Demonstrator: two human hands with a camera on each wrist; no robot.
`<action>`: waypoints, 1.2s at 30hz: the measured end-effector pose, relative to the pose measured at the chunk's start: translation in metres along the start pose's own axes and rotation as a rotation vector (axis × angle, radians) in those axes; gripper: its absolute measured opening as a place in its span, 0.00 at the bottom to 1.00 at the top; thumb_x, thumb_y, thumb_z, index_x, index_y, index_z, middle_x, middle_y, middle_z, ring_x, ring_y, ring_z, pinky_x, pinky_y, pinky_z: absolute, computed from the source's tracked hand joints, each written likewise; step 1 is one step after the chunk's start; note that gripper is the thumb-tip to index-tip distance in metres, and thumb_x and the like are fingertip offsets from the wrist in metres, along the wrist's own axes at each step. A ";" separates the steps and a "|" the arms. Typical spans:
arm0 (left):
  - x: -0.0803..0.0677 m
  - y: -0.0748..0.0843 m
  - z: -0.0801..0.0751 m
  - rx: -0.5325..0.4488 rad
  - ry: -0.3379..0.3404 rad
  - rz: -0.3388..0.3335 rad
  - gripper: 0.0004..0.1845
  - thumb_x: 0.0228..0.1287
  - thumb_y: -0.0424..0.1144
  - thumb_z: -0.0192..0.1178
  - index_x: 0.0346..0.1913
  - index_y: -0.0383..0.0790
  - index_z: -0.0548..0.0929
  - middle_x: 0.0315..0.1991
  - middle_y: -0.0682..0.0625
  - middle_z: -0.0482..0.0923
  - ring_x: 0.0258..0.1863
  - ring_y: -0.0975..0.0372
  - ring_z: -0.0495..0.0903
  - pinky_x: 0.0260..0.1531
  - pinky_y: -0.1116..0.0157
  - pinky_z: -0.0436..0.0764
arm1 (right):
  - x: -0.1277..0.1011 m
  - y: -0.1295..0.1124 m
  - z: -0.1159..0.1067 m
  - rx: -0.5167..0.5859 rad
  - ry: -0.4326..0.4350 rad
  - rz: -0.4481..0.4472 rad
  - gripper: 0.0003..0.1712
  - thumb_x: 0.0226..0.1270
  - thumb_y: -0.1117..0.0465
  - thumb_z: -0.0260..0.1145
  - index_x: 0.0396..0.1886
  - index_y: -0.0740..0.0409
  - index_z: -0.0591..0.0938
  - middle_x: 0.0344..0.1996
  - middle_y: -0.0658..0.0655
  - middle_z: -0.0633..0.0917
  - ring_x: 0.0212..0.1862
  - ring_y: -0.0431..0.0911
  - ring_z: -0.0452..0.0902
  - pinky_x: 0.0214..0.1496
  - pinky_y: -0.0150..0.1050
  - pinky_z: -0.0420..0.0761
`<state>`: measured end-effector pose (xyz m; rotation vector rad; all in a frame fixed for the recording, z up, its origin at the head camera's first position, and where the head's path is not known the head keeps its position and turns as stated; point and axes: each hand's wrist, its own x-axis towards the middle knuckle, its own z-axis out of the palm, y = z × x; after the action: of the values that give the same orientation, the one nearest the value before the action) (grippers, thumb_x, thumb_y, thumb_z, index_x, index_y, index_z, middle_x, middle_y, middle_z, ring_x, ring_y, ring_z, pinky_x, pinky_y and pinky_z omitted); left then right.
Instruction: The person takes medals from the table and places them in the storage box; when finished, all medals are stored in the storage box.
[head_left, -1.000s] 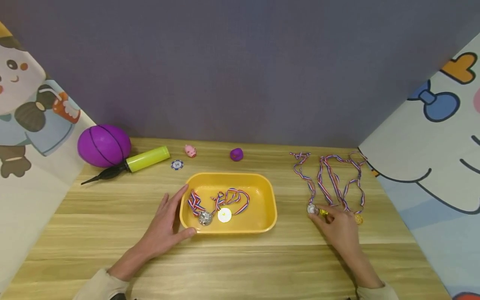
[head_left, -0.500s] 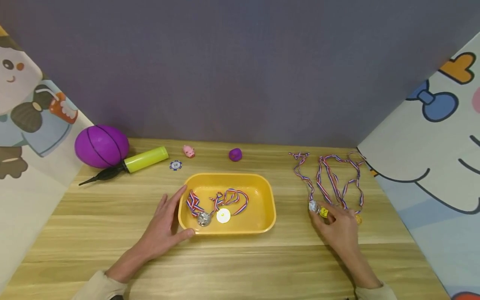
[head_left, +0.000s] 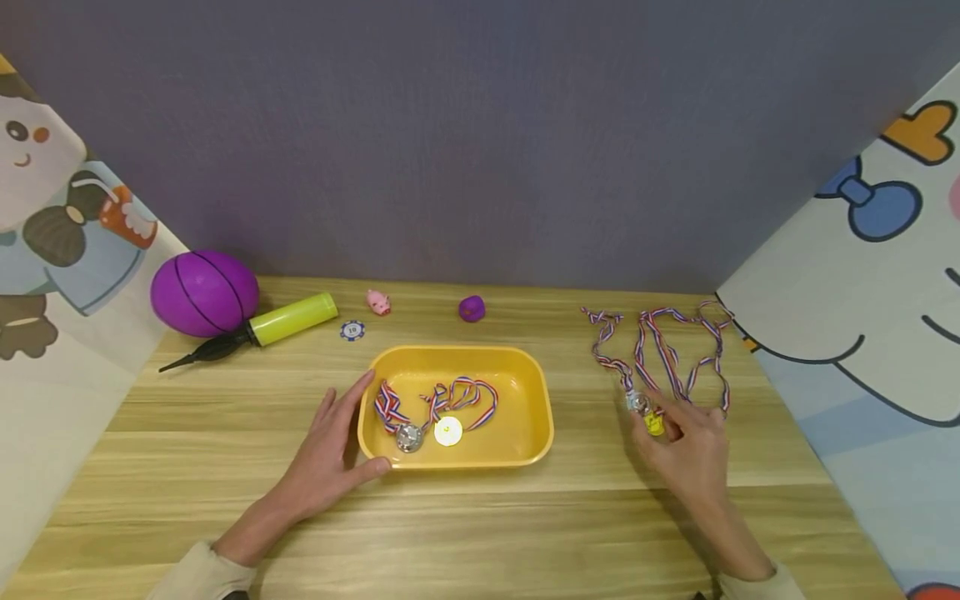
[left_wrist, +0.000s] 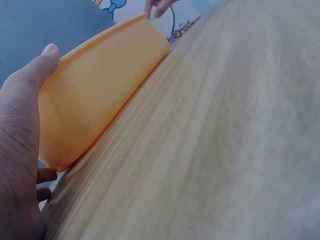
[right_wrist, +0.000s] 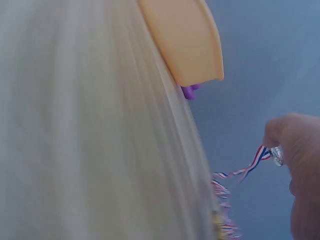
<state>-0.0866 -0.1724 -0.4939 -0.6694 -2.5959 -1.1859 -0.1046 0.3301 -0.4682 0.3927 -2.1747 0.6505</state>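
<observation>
My right hand (head_left: 692,450) pinches a silver medal (head_left: 637,402) on the right side of the table. In the right wrist view its striped ribbon (right_wrist: 256,159) trails from the fingers, and the medal is off the table. Just beneath in the head view is a gold medal (head_left: 655,423), partly behind my fingers. My left hand (head_left: 324,457) rests with extended fingers and thumb against the left end of a yellow tray (head_left: 480,464). Inside the tray are a silver medal (head_left: 409,437) and a gold medal (head_left: 448,431) with red, white and blue ribbons.
Along the back stand a purple ball (head_left: 204,293), a yellow-green hand pump (head_left: 294,317), a poker chip (head_left: 352,331), a pink pig figure (head_left: 378,302) and a small purple toy (head_left: 472,308). More striped ribbons (head_left: 663,350) lie at right. A grey partition (head_left: 480,150) closes off the back.
My right hand has lifted the silver medal and shifted it slightly right and away from me, its ribbon bunching up. My left hand stays at the tray.
</observation>
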 end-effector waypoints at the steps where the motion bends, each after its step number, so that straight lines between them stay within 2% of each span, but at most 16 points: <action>1: 0.000 0.000 0.000 0.001 -0.001 0.000 0.64 0.70 0.83 0.55 0.92 0.44 0.50 0.86 0.34 0.62 0.80 0.33 0.66 0.89 0.42 0.38 | 0.003 -0.002 -0.001 0.002 0.004 0.002 0.26 0.64 0.47 0.72 0.43 0.67 0.95 0.12 0.43 0.64 0.21 0.32 0.52 0.38 0.38 0.54; 6: 0.000 0.000 0.000 0.003 -0.003 0.000 0.63 0.70 0.83 0.55 0.92 0.44 0.49 0.86 0.34 0.62 0.80 0.33 0.66 0.89 0.42 0.38 | 0.016 -0.010 -0.006 0.014 0.021 -0.003 0.24 0.64 0.47 0.71 0.44 0.64 0.95 0.12 0.42 0.64 0.20 0.35 0.52 0.38 0.39 0.53; 12: 0.000 0.001 0.000 0.007 -0.004 -0.001 0.63 0.70 0.82 0.56 0.92 0.44 0.49 0.86 0.34 0.62 0.81 0.33 0.66 0.89 0.41 0.38 | 0.025 -0.017 -0.004 0.021 0.066 -0.036 0.28 0.68 0.42 0.70 0.43 0.65 0.95 0.11 0.43 0.64 0.19 0.37 0.54 0.36 0.34 0.53; 15: 0.000 0.001 0.000 0.008 -0.007 -0.003 0.63 0.70 0.82 0.57 0.92 0.44 0.49 0.86 0.34 0.62 0.81 0.34 0.66 0.89 0.40 0.38 | 0.028 -0.019 -0.004 0.037 0.080 -0.033 0.27 0.65 0.44 0.71 0.41 0.66 0.95 0.12 0.46 0.67 0.20 0.39 0.56 0.37 0.31 0.54; 20: 0.000 0.002 -0.001 0.005 -0.008 -0.010 0.63 0.70 0.82 0.57 0.92 0.45 0.49 0.86 0.34 0.62 0.81 0.33 0.66 0.88 0.39 0.39 | 0.036 -0.019 -0.005 0.094 0.096 -0.022 0.22 0.55 0.51 0.74 0.38 0.66 0.94 0.17 0.54 0.73 0.25 0.40 0.63 0.34 0.22 0.58; 24: 0.000 0.001 0.000 0.007 -0.008 -0.010 0.63 0.70 0.82 0.57 0.92 0.44 0.49 0.86 0.34 0.62 0.81 0.33 0.66 0.88 0.39 0.39 | 0.042 -0.021 -0.005 0.146 0.110 -0.013 0.22 0.54 0.53 0.75 0.39 0.68 0.94 0.26 0.63 0.80 0.34 0.31 0.71 0.38 0.18 0.63; 27: 0.000 0.001 0.000 0.008 -0.004 -0.008 0.63 0.70 0.83 0.56 0.92 0.44 0.49 0.85 0.34 0.63 0.81 0.33 0.66 0.88 0.39 0.39 | 0.045 -0.023 -0.005 0.198 0.107 0.000 0.21 0.52 0.56 0.76 0.39 0.69 0.94 0.39 0.71 0.86 0.49 0.28 0.78 0.48 0.17 0.72; 30: 0.000 0.000 0.000 0.005 -0.004 -0.006 0.63 0.70 0.83 0.55 0.92 0.44 0.49 0.86 0.34 0.62 0.81 0.34 0.66 0.89 0.39 0.39 | 0.048 -0.025 -0.003 0.338 0.074 0.031 0.18 0.49 0.66 0.77 0.40 0.74 0.92 0.53 0.75 0.87 0.60 0.33 0.85 0.59 0.20 0.81; 33: 0.000 -0.001 0.000 0.002 -0.004 -0.005 0.63 0.70 0.82 0.57 0.92 0.44 0.49 0.86 0.34 0.62 0.81 0.34 0.66 0.89 0.40 0.38 | 0.047 -0.025 0.002 0.589 0.044 0.062 0.19 0.46 0.80 0.73 0.42 0.84 0.87 0.62 0.73 0.86 0.63 0.42 0.89 0.65 0.30 0.85; 36: 0.000 0.000 0.000 -0.003 -0.006 -0.005 0.63 0.69 0.82 0.58 0.92 0.44 0.49 0.86 0.34 0.62 0.81 0.34 0.66 0.89 0.41 0.38 | 0.044 -0.024 0.011 0.829 0.042 0.062 0.22 0.43 0.89 0.67 0.44 0.92 0.81 0.64 0.72 0.86 0.64 0.50 0.89 0.69 0.40 0.85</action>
<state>-0.0868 -0.1727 -0.4938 -0.6684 -2.6024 -1.1906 -0.1273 0.3020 -0.4320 0.7231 -1.7914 1.5735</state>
